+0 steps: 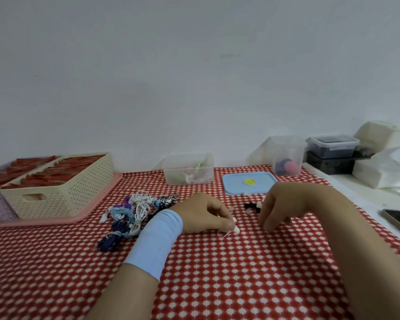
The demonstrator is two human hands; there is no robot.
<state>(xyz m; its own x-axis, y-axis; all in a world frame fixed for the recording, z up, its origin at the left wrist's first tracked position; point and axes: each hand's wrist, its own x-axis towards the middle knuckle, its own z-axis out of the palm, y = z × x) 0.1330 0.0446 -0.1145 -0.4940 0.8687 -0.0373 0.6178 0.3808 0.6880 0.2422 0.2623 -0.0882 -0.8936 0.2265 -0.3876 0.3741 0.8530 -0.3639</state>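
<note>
Left hand (pixel 206 213) pinches a small white earbud (pixel 236 229) low on the red-and-white patterned cloth (pixel 217 285). Right hand (pixel 284 204) at its 3 o'clock, fingers curled down, grasp unclear. Heap of bundled earphone cables (pixel 134 211) at 9 o'clock.

The tablecloth (pixel 217 273) is matt printed cloth. The basket (pixel 62 192) is cream plastic with a perforated, rough-looking wall. It sits on a smooth pink plastic tray (pixel 109 190). The box (pixel 187 168) is clear, slightly cloudy plastic, and the lid (pixel 236 185) is smooth matt blue plastic. The earphone cords (pixel 136 209) look rubbery, the earbud (pixel 236 229) is glossy plastic, and the wristband (pixel 157 236) is soft cloth.
</note>
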